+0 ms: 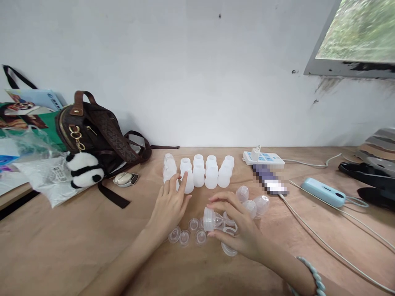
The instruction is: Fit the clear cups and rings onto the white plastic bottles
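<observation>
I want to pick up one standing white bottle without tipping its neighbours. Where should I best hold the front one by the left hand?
Probably grip the front bottle at its narrower neck, coming from above: other bottles crowd behind and beside it, and the left hand already touches it.

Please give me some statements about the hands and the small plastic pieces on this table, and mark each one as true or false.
1. The left hand touches a white bottle in the group standing near the wall. True.
2. The right hand holds a translucent threaded piece lying on its side. True.
3. The white bottles are lying flat on the wooden table. False: they stand upright in rows.
4. The panda plush hangs on the power strip. False: it hangs from the brown bag at the left.
5. A bracelet is on the right wrist. True.
6. The small clear caps sit behind the bottles, by the wall. False: they lie in front, close to the hands.
</observation>
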